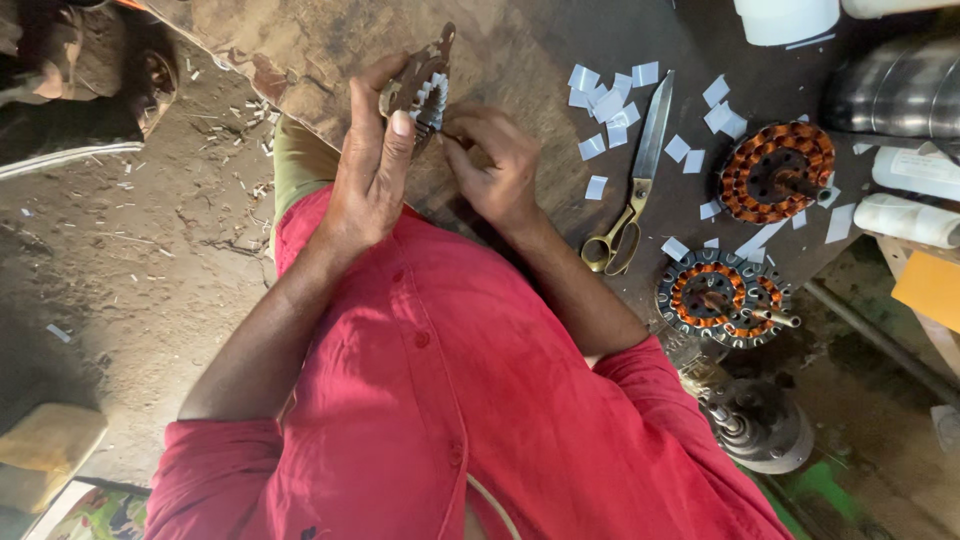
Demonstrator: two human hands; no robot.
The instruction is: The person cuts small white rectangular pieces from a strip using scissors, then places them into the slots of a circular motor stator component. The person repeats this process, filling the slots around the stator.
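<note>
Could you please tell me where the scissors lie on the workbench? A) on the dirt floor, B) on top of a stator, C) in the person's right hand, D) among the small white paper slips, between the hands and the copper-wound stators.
D: the scissors lie flat on the workbench amid white paper slips, left of the copper-wound stators, untouched by either hand.

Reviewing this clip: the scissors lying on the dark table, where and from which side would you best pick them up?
Take the scissors by the yellowish loop handles at their lower end, nearest the person's body, coming from above. They lie flat and closed, blade tips pointing away toward the white paper slips. The handle end is blunt and has bare table around it, so the fingers probably have room.
</note>
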